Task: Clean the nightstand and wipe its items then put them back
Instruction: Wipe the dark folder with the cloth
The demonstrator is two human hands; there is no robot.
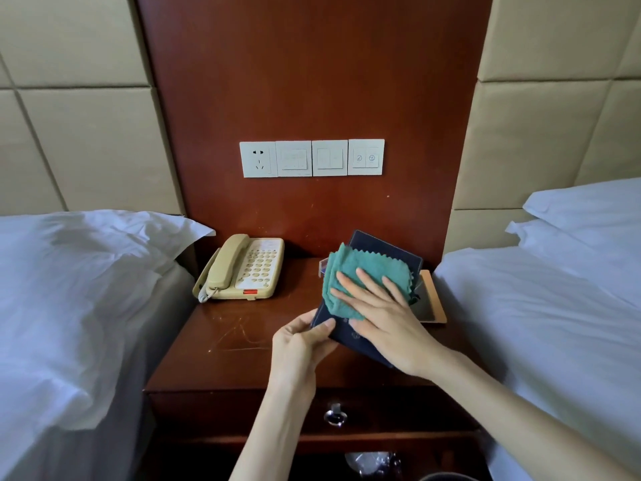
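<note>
The dark blue folder (381, 249) is tilted over the right half of the nightstand surface (236, 341). The left hand (298, 345) has its grip pinched on the folder's 7 o'clock corner. The right hand (385, 324), fingers straight, presses a green cloth (360, 272) onto its cover. A beige phone (242, 269) sits at the folder's 9 o'clock and a tray (435, 300) at 3 o'clock.

The person's two arms are bare along all their visible length, a slim left forearm (267, 421) and a right forearm (503, 404) with faint tendon lines at the wrist, ending in the left hand (298, 345) and right hand (385, 317), both long-fingered with short, plain, rounded nails.
</note>
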